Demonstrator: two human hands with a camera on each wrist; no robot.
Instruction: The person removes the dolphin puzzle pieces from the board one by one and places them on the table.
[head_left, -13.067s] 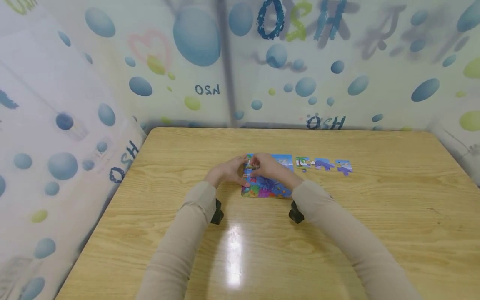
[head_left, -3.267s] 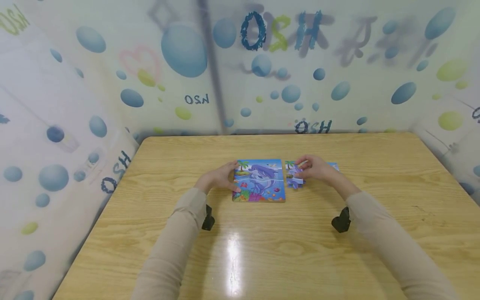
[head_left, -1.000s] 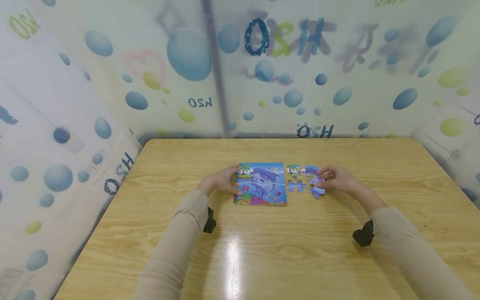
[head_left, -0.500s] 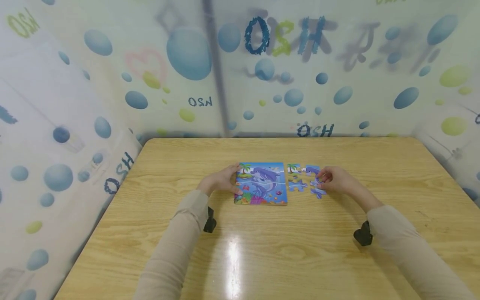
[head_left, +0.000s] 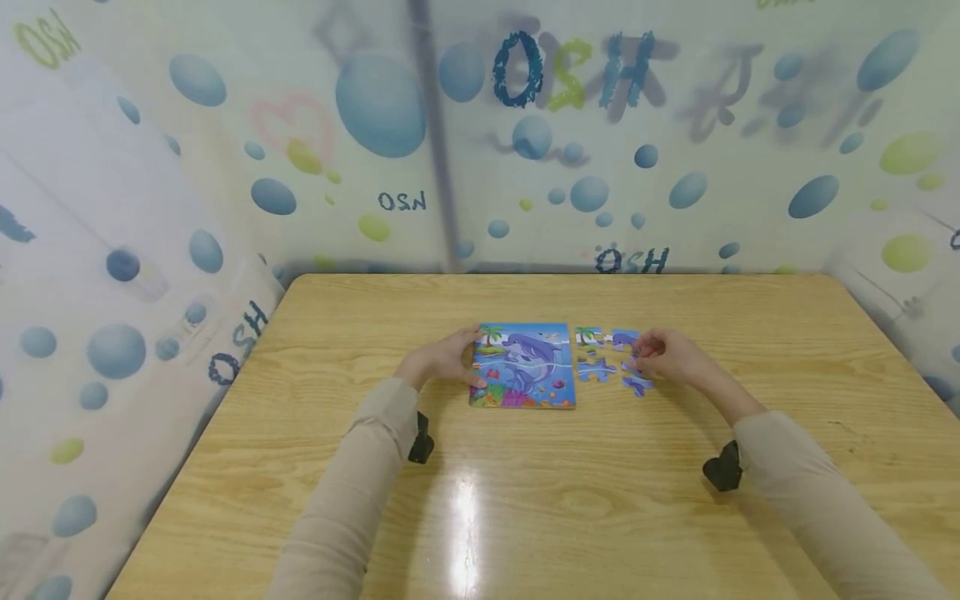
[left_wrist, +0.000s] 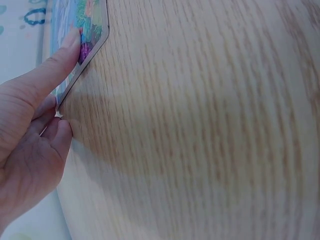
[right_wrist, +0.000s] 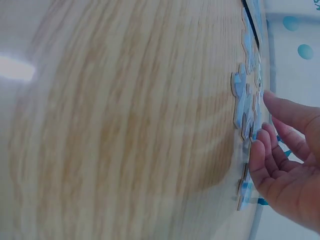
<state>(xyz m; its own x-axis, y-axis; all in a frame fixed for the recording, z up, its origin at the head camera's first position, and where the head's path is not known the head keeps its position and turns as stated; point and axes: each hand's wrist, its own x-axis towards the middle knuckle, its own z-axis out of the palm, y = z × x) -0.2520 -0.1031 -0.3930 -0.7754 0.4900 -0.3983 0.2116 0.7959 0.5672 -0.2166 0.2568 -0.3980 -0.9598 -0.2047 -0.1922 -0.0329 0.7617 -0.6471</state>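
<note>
A square jigsaw board (head_left: 525, 375) with a dolphin picture lies flat on the table. My left hand (head_left: 442, 360) grips its left edge; in the left wrist view the thumb (left_wrist: 70, 45) lies on the printed face and the other fingers are at the rim. Right of the board lie several loose puzzle pieces, among them a palm-tree piece (head_left: 587, 337), a dolphin piece (head_left: 624, 339) and a blue piece (head_left: 595, 372). My right hand (head_left: 675, 358) is at the right-hand pieces, thumb and curled fingers pinching a puzzle piece that they mostly cover. Another piece (head_left: 638, 387) lies just below.
The wooden table (head_left: 570, 500) reaches well beyond the board on every side. A patterned wall covering (head_left: 600, 167) rises behind its far edge and along the left. Dark wrist-worn cameras (head_left: 723, 467) sit at both cuffs.
Since 13.1 s ago, more pieces lie right of the board, in a second row. Over the last second my right hand has drawn its fingers closer together at the right-hand pieces; my left hand stays.
</note>
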